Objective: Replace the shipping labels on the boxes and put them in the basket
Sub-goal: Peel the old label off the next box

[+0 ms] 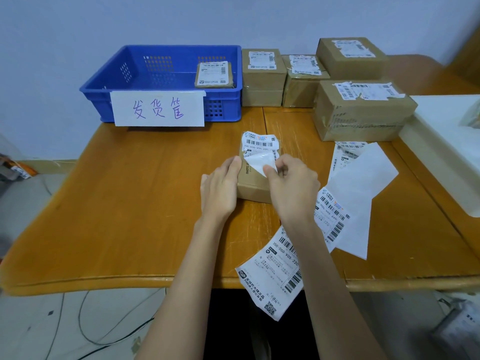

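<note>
Wooden table (pixel 130 203) against a pale wall, bearing a blue basket (pixel 104 87) that holds one labelled parcel (pixel 214 75) at its right end. At mid-table, the left hand (pixel 220 188) rests with straight fingers against the left side of a small cardboard box (pixel 253 185), while the right hand (pixel 292 188) pinches the half-peeled shipping label (pixel 259 152) on its top. Four more boxes (pixel 361 110) stand behind, and loose labels (pixel 275 268) lie beside the right forearm.

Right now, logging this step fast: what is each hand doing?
Left hand: open, fingers straight, resting on the small box to steady it.
Right hand: pinching the old label, which is partly peeled off that box.
</note>
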Action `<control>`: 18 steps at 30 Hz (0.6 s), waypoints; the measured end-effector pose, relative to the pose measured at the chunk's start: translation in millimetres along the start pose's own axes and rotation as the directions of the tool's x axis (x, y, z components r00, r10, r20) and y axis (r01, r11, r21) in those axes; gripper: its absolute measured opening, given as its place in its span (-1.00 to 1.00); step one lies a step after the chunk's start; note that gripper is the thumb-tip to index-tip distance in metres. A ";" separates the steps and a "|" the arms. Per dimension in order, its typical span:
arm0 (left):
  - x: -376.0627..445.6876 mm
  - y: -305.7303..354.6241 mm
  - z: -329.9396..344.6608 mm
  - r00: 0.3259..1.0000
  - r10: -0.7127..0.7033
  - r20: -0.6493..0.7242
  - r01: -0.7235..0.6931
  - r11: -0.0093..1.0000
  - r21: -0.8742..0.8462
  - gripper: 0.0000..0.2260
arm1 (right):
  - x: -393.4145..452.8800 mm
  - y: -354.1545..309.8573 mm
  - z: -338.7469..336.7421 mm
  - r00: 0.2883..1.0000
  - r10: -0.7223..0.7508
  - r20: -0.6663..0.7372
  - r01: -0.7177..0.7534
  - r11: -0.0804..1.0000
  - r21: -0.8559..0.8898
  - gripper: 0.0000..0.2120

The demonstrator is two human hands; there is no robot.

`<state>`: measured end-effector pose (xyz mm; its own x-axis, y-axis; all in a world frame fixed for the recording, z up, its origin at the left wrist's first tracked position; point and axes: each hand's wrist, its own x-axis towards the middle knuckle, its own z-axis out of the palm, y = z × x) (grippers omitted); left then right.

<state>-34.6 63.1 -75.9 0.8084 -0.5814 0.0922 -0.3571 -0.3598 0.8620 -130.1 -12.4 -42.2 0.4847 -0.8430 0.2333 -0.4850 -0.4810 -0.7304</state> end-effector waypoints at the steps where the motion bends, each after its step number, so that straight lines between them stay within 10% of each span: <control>1: 0.2 -0.5 0.0 1.000 -0.001 -0.002 0.001 1.000 -0.004 -0.60 | 0.3 0.7 0.3 1.000 0.007 -0.005 -0.007 1.000 0.014 -0.83; 18: 3.5 -4.3 0.2 0.999 -0.029 -0.016 0.030 0.999 0.028 -0.68 | -9.1 -2.5 -18.6 0.981 -0.059 0.187 0.019 0.978 0.209 -0.68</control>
<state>-30.4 62.4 -79.4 0.8258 -0.5589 0.0749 -0.3458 -0.3971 0.8502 -146.8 -8.0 -30.6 0.6403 -0.7530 0.1517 -0.3125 -0.4358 -0.8441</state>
